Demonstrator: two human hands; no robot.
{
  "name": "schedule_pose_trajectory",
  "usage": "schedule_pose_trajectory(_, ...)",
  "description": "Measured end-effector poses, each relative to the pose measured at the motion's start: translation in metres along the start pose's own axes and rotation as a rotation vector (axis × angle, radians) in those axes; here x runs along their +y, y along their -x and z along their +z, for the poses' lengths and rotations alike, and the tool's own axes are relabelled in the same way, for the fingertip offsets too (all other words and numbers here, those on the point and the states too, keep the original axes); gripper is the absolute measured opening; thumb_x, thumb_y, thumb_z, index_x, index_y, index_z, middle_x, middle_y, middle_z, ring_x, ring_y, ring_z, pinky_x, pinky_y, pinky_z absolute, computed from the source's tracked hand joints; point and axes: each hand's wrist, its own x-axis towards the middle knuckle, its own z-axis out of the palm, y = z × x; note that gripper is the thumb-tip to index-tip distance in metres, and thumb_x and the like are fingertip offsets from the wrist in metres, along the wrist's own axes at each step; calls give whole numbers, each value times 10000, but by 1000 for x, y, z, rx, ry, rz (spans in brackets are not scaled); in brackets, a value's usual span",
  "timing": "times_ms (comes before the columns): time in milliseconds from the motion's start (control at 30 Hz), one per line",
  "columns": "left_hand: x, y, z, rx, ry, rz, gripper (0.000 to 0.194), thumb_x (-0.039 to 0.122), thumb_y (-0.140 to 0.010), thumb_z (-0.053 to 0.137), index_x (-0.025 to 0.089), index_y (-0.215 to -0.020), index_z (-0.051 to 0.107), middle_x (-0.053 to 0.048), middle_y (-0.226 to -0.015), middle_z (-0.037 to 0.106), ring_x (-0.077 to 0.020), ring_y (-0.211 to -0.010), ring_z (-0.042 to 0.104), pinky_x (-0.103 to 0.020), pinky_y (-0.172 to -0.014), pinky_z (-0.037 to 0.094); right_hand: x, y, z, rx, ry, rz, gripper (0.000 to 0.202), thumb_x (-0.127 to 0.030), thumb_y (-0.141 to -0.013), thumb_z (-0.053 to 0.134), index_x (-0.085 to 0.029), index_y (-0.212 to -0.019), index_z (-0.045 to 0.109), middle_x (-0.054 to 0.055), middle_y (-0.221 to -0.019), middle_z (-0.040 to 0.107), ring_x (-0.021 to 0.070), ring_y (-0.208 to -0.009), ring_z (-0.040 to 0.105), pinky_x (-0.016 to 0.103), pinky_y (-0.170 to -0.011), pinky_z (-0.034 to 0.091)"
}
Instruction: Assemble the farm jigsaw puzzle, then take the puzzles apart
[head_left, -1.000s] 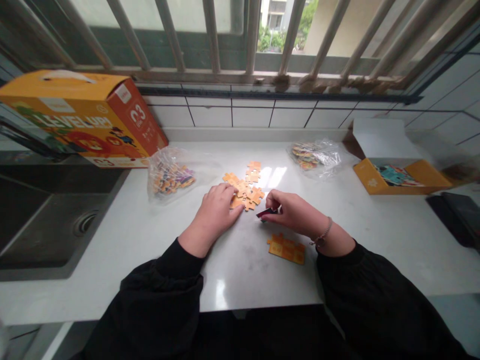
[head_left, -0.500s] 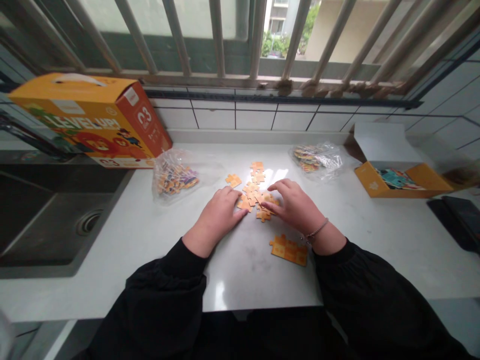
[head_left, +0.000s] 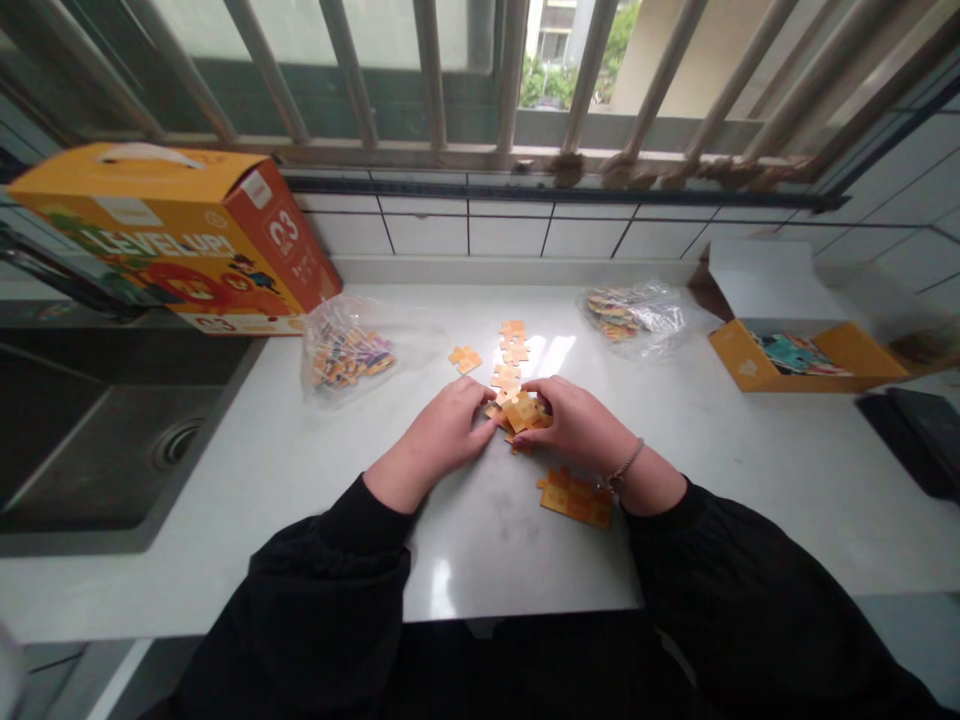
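Observation:
Orange puzzle pieces lie heaped between my two hands on the white counter. My left hand curves round the heap's left side, fingertips at a piece there. On the right, my right hand has thumb and fingers closed on orange pieces, one of them tilted up. Behind the hands, more pieces run in a short upright row, and a separate piece lies to their left. A joined orange section rests nearer the front edge, below my right wrist.
Bagged puzzle pieces lie at left, beside a large orange box and a sink. Another bag lies at back right, near an open orange box. A dark phone-like object is at far right.
My right hand has moved slightly down and its fingers have closed on pieces, which are now bunched and partly tilted. My left hand has barely moved.

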Motion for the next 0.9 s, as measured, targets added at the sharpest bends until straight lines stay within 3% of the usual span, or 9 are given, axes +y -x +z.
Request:
schedule_pose_trajectory(233,10,1,-1,0,204,-65,238,313,-975,796,232,-1180,705,-88,-1172,781,-276,-1069,743,-469,-997,597,2,0,3,72,-70,-47,546,-274,-756,1061,-202,-1167,708,81,-1166,672,230,-953,666,373,-847,574)
schedule_pose_trajectory(333,8,0,2,13,314,-122,233,261,-959,797,236,-1154,672,-64,-1139,776,-236,-971,746,-417,-903,608,0,-1,3,96,-116,-116,533,-242,-756,1058,-225,-1143,692,69,-1187,656,209,-927,648,365,-840,583)
schedule_pose_trajectory(500,5,-3,10,18,514,-162,360,197,-941,766,231,-1272,630,-35,-1083,745,-162,-804,710,-322,-743,583,0,-3,4,119,-107,-130,704,-284,-796,1036,-235,-1386,655,122,-1311,672,234,-946,681,431,-889,624)
schedule_pose_trajectory(600,5,-4,7,32,520,-203,369,203,-948,750,216,-1307,665,-38,-1032,770,-176,-813,735,-335,-767,602,1,-2,3,80,-44,-133,794,-368,-796,1049,-220,-1462,644,146,-1293,710,307,-1081,720,503,-990,625)
schedule_pose_trajectory(700,2,-5,0,153,468,-289,351,227,-953,747,207,-1302,709,-45,-1023,796,-198,-864,767,-356,-824,624,2,2,-1,31,-3,-178,736,-469,-830,1024,-225,-1437,686,163,-1316,719,349,-1197,718,534,-1063,610)
schedule_pose_trajectory(800,-4,-5,-4,272,430,-396,329,267,-960,757,201,-1282,740,-54,-1026,804,-201,-847,763,-355,-804,623,3,6,-10,-32,3,-210,756,-494,-799,1043,-232,-1428,715,163,-1343,706,345,-1210,714,511,-1072,613)
schedule_pose_trajectory(900,-11,-5,-1,281,470,-448,333,287,-959,767,190,-1277,749,-61,-992,801,-201,-823,756,-355,-786,619,5,9,-19,-138,3,-214,699,-395,-766,1072,-241,-1369,752,118,-1248,719,289,-1079,724,440,-979,628)
